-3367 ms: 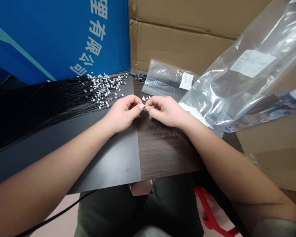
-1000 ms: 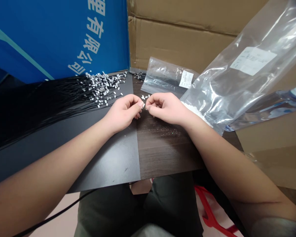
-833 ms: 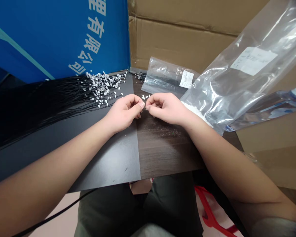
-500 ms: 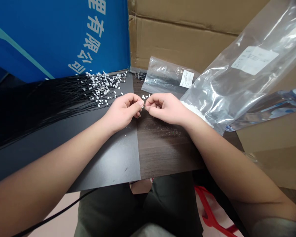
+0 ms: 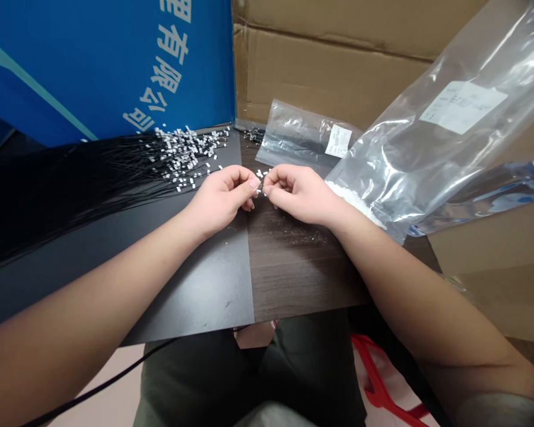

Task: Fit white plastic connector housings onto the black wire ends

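Note:
My left hand [image 5: 220,198] and my right hand [image 5: 300,193] meet fingertip to fingertip over the dark table [image 5: 293,273]. Both are closed in a pinch on a tiny part [image 5: 260,187] between them, too small to name. A thin black wire [image 5: 115,382] runs down past the table's near edge on my left. A few loose white pieces [image 5: 261,173] lie just beyond my fingers. To the left spreads a fan of black wires [image 5: 71,184] with small white tips [image 5: 187,154].
A blue printed board [image 5: 93,65] and a cardboard box [image 5: 329,65] stand at the back. A small clear bag [image 5: 302,139] lies behind my hands. A large clear bag [image 5: 445,142] holding white bits leans at the right. A black sheet [image 5: 196,284] covers the table's left half.
Almost nothing differs. Both hands stay pinched together at the same spot, with only slight shifts of the fingers and of the camera.

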Available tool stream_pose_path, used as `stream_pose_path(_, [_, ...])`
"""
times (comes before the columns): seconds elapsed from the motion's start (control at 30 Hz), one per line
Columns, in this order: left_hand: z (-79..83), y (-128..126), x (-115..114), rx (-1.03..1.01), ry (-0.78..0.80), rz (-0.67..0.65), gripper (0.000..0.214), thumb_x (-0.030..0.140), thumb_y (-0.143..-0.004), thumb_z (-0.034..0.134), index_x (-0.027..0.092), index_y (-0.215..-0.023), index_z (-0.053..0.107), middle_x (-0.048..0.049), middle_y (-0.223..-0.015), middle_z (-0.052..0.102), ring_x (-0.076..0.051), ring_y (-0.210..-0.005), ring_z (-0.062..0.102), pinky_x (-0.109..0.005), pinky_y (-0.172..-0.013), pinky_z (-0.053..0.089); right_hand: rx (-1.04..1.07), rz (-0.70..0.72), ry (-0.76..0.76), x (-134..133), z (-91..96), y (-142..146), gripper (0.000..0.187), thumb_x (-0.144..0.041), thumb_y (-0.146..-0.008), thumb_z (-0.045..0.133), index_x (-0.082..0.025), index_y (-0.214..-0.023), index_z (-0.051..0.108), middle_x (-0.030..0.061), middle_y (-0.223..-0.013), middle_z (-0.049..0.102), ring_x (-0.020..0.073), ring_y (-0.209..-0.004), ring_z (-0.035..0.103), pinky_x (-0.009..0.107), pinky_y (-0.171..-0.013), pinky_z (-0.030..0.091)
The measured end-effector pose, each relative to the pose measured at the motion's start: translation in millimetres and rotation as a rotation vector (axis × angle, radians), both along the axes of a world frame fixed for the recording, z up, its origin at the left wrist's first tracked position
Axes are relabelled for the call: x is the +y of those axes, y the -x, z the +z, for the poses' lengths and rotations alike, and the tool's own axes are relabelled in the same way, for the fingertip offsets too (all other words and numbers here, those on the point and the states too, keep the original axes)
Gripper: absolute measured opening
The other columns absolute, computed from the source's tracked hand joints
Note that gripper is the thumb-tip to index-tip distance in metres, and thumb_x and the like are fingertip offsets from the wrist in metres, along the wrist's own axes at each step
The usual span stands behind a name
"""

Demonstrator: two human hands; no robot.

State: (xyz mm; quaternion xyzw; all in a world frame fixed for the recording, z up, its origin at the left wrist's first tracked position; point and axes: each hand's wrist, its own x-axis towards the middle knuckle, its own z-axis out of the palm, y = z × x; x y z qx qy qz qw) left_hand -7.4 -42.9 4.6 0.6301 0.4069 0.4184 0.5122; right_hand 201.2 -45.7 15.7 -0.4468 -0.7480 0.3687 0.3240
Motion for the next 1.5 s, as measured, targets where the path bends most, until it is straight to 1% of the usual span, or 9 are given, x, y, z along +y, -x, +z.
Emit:
stream_pose_path(0.2, [-0.3,-0.1,0.2,-0.001,-0.001,0.013,0.036,0.048,-0.085,0.087,0.018,-0.085,0.067,-0.0012,-0.074,0.067,-0.013,-0.063,0.062,-0.027,-0.065,0.051,0.009,-0.002,-0.002,1.1,-2.3,-0.2,0.005,-0.021,-0.086,0.066,-0.019,-0.09,0.068,-0.0024,-0.073,0.062,0.0128,-0.064,0.051,0.028,-0.061,0.037])
stream_pose_path(0.4, [0.8,-1.4,-1.1,0.016,-0.016,0.052,0.034,0.046,-0.087,0.085,0.018,-0.083,0.066,-0.001,-0.074,0.066,-0.012,-0.063,0.062,-0.027,-0.063,0.052,0.021,-0.011,0.009,1.0,-3.0,0.8,0.005,-0.023,-0.089,0.067,-0.019,-0.092,0.068,-0.0025,-0.072,0.061,0.0129,-0.064,0.051,0.028,-0.061,0.038])
stream_pose_path(0.7, [-0.2,-3.1,-1.8,0.001,-0.023,0.053,0.039,0.051,-0.085,0.086,0.018,-0.083,0.064,-0.001,-0.074,0.066,-0.012,-0.063,0.062,-0.026,-0.062,0.052,0.025,-0.031,0.025,0.9,-2.7,1.8,0.004,-0.022,-0.088,0.069,-0.019,-0.091,0.068,-0.0029,-0.07,0.06,0.0125,-0.063,0.051,0.029,-0.06,0.038])
stream_pose_path(0.83, [-0.5,-2.8,-1.0,-0.002,-0.026,0.051,0.036,0.047,-0.087,0.085,0.018,-0.083,0.064,-0.0005,-0.073,0.065,-0.012,-0.062,0.061,-0.025,-0.061,0.051,0.013,-0.032,0.008,0.5,-3.9,2.7,0.005,-0.024,-0.091,0.067,-0.019,-0.093,0.067,-0.0025,-0.072,0.062,0.0127,-0.064,0.052,0.028,-0.061,0.038])
stream_pose_path(1.0, [-0.8,-2.7,-1.1,0.008,-0.029,0.063,0.028,0.038,-0.092,0.08,0.018,-0.083,0.063,0.0004,-0.072,0.064,-0.011,-0.061,0.061,-0.023,-0.061,0.051,-0.008,-0.01,-0.01,0.0,-5.2,4.5,0.007,-0.028,-0.096,0.064,-0.02,-0.095,0.064,-0.0016,-0.075,0.064,0.0135,-0.066,0.053,0.028,-0.062,0.04])
stream_pose_path(1.13, [-0.5,-3.3,-2.1,-0.001,-0.029,0.065,0.025,0.034,-0.093,0.078,0.017,-0.083,0.063,0.0005,-0.072,0.065,-0.01,-0.061,0.061,-0.023,-0.061,0.05,-0.014,-0.012,-0.021,-0.7,-4.5,5.1,0.006,-0.026,-0.093,0.066,-0.021,-0.094,0.064,-0.0027,-0.073,0.063,0.0132,-0.065,0.054,0.028,-0.063,0.04])
stream_pose_path(1.27, [0.0,-3.8,-3.0,-0.005,-0.021,0.059,0.023,0.033,-0.094,0.078,0.017,-0.084,0.063,0.0003,-0.072,0.065,-0.01,-0.061,0.061,-0.023,-0.061,0.05,-0.049,-0.022,-0.074,-1.9,-2.4,5.4,0.005,-0.023,-0.089,0.067,-0.02,-0.091,0.064,-0.004,-0.071,0.061,0.0127,-0.064,0.053,0.029,-0.064,0.04])
stream_pose_path(1.5, [0.5,-4.0,-3.3,-0.011,-0.01,0.061,0.022,0.03,-0.094,0.077,0.017,-0.083,0.063,0.0003,-0.071,0.065,-0.011,-0.062,0.062,-0.022,-0.062,0.051,-0.101,-0.027,-0.125,-2.8,-0.5,5.4,0.003,-0.022,-0.09,0.065,-0.02,-0.091,0.064,-0.005,-0.069,0.06,0.0123,-0.062,0.051,0.029,-0.064,0.037])
